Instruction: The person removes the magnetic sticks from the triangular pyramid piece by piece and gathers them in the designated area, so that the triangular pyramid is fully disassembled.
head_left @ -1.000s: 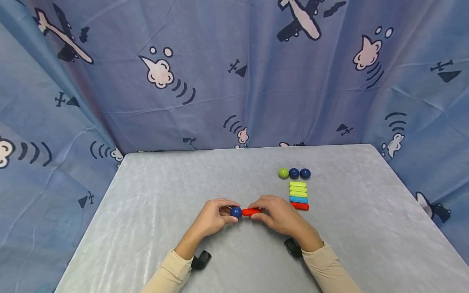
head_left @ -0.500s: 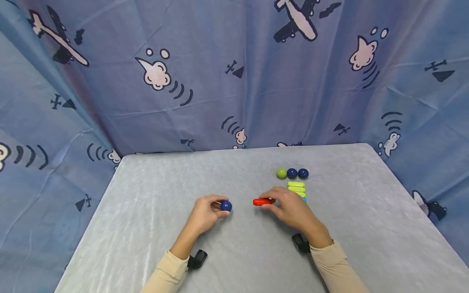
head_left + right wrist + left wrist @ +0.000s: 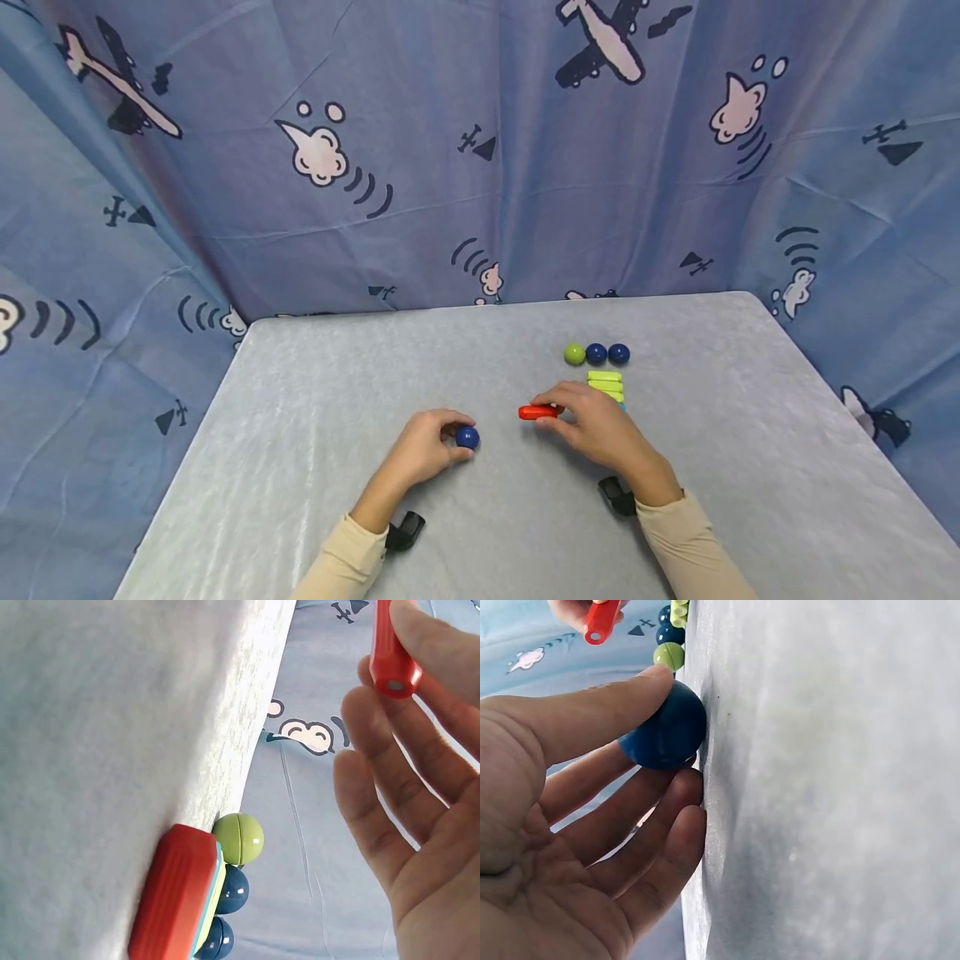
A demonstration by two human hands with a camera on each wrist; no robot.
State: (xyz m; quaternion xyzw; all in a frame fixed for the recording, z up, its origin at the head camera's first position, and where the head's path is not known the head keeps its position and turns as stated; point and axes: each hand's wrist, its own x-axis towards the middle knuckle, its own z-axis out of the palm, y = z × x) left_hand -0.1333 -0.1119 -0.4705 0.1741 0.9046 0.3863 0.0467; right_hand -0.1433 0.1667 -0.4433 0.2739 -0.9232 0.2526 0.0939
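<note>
In the head view my left hand (image 3: 427,450) holds a dark blue ball (image 3: 467,437) between thumb and fingers. The left wrist view has the ball (image 3: 671,727) at the tabletop, its thumb side partly covered. My right hand (image 3: 596,425) pinches a short red rod (image 3: 537,412) by its right end, off the table. A small hole shows in the rod's end (image 3: 395,685) in the right wrist view. Ball and rod are apart, the rod to the right and slightly farther back.
Behind the right hand lie yellow-green rods (image 3: 604,377) side by side, with a second red rod (image 3: 172,892) in that row. Farther back, a green ball (image 3: 574,354) and two dark blue balls (image 3: 607,353) form a line. A printed curtain (image 3: 420,167) hangs beyond the table (image 3: 337,358).
The blue ball and red rod were end to end a second ago and then came apart. My right hand lifted the rod rightward; my left moved the ball left, then slightly nearer.
</note>
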